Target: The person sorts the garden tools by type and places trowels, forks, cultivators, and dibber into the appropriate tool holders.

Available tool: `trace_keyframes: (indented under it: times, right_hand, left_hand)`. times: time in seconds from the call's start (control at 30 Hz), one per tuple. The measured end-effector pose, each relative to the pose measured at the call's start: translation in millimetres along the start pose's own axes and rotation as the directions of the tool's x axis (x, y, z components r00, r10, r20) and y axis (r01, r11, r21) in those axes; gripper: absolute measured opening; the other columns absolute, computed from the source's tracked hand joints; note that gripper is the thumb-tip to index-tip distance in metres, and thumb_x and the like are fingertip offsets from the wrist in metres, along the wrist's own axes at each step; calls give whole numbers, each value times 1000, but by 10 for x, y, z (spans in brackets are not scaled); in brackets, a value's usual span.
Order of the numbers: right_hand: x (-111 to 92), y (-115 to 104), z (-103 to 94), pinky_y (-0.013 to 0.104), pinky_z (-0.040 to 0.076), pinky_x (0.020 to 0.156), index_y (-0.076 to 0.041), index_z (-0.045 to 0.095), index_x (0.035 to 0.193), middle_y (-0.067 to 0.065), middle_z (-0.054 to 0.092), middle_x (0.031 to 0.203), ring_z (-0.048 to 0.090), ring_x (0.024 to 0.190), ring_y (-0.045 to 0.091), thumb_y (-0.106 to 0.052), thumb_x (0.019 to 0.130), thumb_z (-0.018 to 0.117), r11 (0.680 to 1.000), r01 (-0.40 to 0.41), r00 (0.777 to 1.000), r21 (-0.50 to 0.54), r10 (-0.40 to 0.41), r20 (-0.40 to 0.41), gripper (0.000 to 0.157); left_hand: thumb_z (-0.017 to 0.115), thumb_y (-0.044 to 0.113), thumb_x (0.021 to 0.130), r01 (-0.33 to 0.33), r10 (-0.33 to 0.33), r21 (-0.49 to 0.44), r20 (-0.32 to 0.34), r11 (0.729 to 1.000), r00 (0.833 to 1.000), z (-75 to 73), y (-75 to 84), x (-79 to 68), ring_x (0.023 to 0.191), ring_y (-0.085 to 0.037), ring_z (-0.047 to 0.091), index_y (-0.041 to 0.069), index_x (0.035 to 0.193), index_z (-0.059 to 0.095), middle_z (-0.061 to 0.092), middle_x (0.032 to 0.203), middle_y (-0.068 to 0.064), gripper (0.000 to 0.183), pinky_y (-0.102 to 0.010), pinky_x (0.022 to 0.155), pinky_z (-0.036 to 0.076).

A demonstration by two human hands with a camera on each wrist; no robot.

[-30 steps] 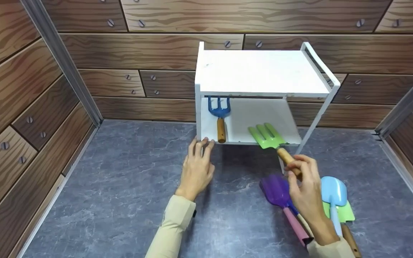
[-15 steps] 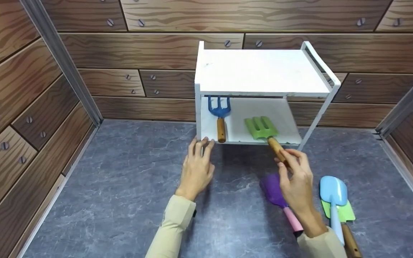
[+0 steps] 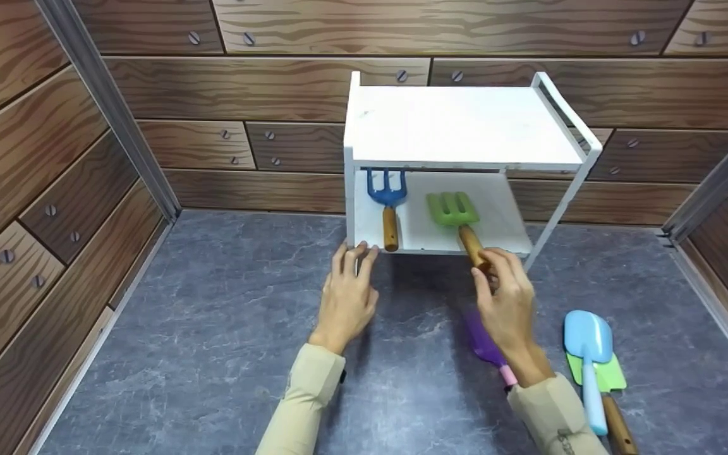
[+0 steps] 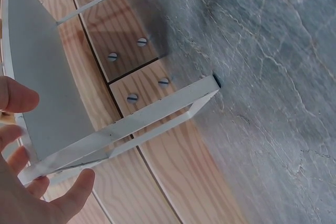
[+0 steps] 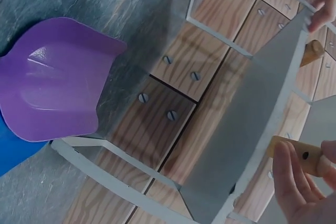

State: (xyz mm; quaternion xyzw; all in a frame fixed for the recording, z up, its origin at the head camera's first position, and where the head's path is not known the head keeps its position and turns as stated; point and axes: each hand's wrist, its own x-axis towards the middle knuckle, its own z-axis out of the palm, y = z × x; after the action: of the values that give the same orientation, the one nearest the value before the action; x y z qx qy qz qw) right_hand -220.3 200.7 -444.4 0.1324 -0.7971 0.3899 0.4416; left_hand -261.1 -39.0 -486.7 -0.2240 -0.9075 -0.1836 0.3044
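Over the lower shelf (image 3: pixel 414 237), right of the blue fork (image 3: pixel 388 200), my right hand (image 3: pixel 507 297) pinches the green fork (image 3: pixel 453 215) near its handle's end; I should straighten it and lower gently, my left hand (image 3: pixel 346 306), loosely spread, touching the shelf's front.

And the green fork (image 3: pixel 452 210) showed a smooth wooden handle (image 3: pixel 470 245)! The purple scoop (image 5: pixel 58 77) gleamed glossy, the light-blue scoop (image 3: pixel 587 335) shone, the white shelf (image 3: pixel 465 123) looked smooth, the sleeve (image 3: pixel 316 373) matt cloth.
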Motion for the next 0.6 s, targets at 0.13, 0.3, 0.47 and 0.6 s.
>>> trace_keyframes:
  times: [0.13, 0.3, 0.47, 0.6]
  right_hand:
    - [28, 40, 57, 12, 52, 64, 7, 70, 107, 18, 66, 107, 68, 79, 29, 13, 82, 74, 999, -6, 1000, -52, 7, 21, 26]
    - [62, 73, 132, 36, 57, 58, 6, 71, 106, 17, 67, 107, 68, 75, 27, 10, 81, 76, 997, -3, 999, -76, 6, 36, 26]
    - [97, 111, 209, 35, 56, 60, 4, 72, 105, 14, 68, 106, 67, 68, 26, 8, 81, 76, 996, -7, 999, -87, 10, 38, 25]
    - [124, 142, 242, 30, 54, 57, 1, 73, 103, 11, 69, 105, 67, 63, 25, 4, 82, 78, 994, 2, 999, -107, 1, 32, 22]
  left_hand:
    - [68, 4, 82, -2, 2, 3, -1, 1000, 1000, -7, 4, 2, 137, -42, 39, 6, 142, 54, 47, 141, -15, 62, -50, 94, 55]
    - [68, 4, 81, -4, 4, 3, -5, 1000, 1000, -2, -1, -7, 137, -42, 39, 6, 141, 54, 48, 141, -15, 62, -50, 96, 54]
    - [69, 4, 81, -8, 8, 5, -14, 1000, 1000, -5, -1, -8, 137, -43, 39, 6, 141, 54, 48, 141, -15, 62, -50, 95, 55]
    - [69, 4, 81, -15, 15, 7, -13, 1000, 1000, -9, -1, -6, 137, -43, 39, 6, 141, 54, 48, 141, -15, 62, -50, 96, 55]
